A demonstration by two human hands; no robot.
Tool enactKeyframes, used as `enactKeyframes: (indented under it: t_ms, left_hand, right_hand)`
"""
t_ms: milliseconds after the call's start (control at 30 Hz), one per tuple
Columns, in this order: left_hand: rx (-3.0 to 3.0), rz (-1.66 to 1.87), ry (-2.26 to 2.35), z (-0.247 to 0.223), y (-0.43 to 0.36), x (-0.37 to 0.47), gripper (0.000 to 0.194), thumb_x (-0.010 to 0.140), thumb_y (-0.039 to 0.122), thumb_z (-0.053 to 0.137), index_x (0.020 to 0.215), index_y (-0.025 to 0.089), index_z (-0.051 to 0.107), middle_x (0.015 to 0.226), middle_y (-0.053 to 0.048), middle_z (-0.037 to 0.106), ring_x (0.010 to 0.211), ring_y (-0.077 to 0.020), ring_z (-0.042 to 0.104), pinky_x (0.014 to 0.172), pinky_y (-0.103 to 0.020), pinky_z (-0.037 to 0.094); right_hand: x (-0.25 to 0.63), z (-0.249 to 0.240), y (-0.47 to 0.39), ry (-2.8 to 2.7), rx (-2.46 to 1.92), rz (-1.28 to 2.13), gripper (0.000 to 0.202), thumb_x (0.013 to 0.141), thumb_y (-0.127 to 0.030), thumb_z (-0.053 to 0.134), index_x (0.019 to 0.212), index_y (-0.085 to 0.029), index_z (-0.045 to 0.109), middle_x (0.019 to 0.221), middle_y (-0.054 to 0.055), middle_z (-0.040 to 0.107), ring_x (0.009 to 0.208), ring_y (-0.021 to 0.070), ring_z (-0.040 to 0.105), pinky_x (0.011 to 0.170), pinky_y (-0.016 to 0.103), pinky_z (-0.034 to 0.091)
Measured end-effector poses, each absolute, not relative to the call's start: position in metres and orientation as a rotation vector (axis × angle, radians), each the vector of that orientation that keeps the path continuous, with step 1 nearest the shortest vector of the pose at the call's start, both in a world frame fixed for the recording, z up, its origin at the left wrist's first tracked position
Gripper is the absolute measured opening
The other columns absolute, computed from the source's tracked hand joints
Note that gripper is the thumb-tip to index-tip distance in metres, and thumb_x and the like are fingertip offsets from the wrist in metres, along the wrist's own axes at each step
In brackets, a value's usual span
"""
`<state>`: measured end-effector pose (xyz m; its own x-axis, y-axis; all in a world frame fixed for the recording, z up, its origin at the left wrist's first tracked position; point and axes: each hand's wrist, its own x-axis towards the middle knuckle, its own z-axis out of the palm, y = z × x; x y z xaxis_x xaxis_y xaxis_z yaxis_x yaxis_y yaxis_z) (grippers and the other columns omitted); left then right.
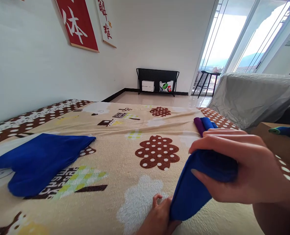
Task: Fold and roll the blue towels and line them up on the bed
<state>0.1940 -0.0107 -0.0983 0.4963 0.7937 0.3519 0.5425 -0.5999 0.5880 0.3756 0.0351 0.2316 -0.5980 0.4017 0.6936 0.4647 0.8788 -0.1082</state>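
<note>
Blue cloth (190,195) slants up over the patterned blanket (120,153): the right hand (257,169) pinches its thick upper part, the left hand (157,217) grasps its lower end. It looks light, soft and floppy, best held by opposite ends.

Right hand (247,166) grips the upper end of a folded blue cloth (196,192), thumb on the near face, fingers over the top. Left hand (159,215) is at its lower end, low over the patterned blanket (157,186). Second blue cloth (44,160) lies spread out, well left of the left hand. Purple roll (198,126) and blue rolls (207,123) sit just beyond the right hand. Black rack (157,78) with a white box (148,86) stands far ahead of both hands, against the wall.
</note>
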Motion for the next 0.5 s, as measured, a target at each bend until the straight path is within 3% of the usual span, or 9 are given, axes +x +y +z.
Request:
enactKeyframes:
  t_ms: [200, 333, 500]
  left_hand:
    - [2.444, 0.912, 1.149, -0.090, -0.008, 0.182, 0.055, 0.092, 0.042, 0.057, 0.139, 0.020, 0.038, 0.112, -0.010, 0.071, 0.090, -0.0233, 0.070, 0.099, -0.046, 0.041]
    - [2.559, 1.004, 1.120, -0.076, -0.007, 0.185, 0.047, 0.099, 0.047, 0.044, 0.136, 0.018, 0.041, 0.121, -0.012, 0.070, 0.107, -0.0232, 0.068, 0.096, -0.040, 0.042]
    - [2.720, 1.042, 1.134, -0.060, -0.005, 0.183, 0.052, 0.100, 0.051, 0.042, 0.133, 0.012, 0.046, 0.123, -0.009, 0.071, 0.112, -0.0179, 0.067, 0.093, -0.034, 0.042]
  right_hand:
    - [0.379, 0.228, 0.052, -2.351, -0.670, -0.106, 0.016, 0.079, -0.027, 0.071, 0.092, -0.027, 0.064, 0.072, -0.011, 0.064, 0.060, 0.0050, 0.056, 0.058, 0.019, 0.047]
    - [0.386, 0.225, 0.056, -2.413, -0.681, -0.076, 0.018, 0.080, -0.027, 0.069, 0.098, -0.029, 0.063, 0.076, -0.010, 0.067, 0.062, 0.0063, 0.060, 0.058, 0.019, 0.049]
    - [0.410, 0.240, 0.069, -2.394, -0.778, -0.244, 0.020, 0.084, -0.047, 0.066, 0.096, -0.031, 0.066, 0.071, -0.008, 0.066, 0.052, 0.0075, 0.057, 0.048, 0.021, 0.047]
